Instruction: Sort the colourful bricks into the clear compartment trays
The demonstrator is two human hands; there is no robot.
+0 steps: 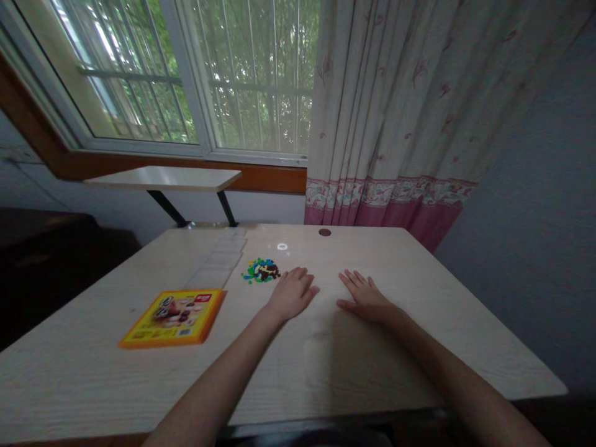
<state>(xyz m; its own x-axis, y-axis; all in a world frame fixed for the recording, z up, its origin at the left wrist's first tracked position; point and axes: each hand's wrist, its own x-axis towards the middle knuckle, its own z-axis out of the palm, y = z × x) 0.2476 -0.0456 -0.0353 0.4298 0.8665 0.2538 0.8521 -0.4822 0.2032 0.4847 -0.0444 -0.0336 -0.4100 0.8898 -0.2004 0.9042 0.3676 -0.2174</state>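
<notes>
Palm down on the pale wooden table point(298, 354), my left hand point(292, 294) has its fingers stretched out and holds nothing. Just left of its fingers lies a pile of small coloured pieces point(261, 270) in green, blue, yellow and dark brown. My right hand point(364, 297) also rests flat on the tabletop, fingers spread, with nothing in it. A gap of bare tabletop separates the two hands. To the left of my left forearm lies a flat yellow and orange box point(176, 316) with a printed picture on top.
Clear plastic sheets or trays point(215, 259) lie behind the box. A raised white shelf point(170, 178) on black legs stands at the back left. A round dark cable-hole cover point(325, 232) sits near the back edge. A curtain point(382, 112) hangs beside the barred window point(261, 81).
</notes>
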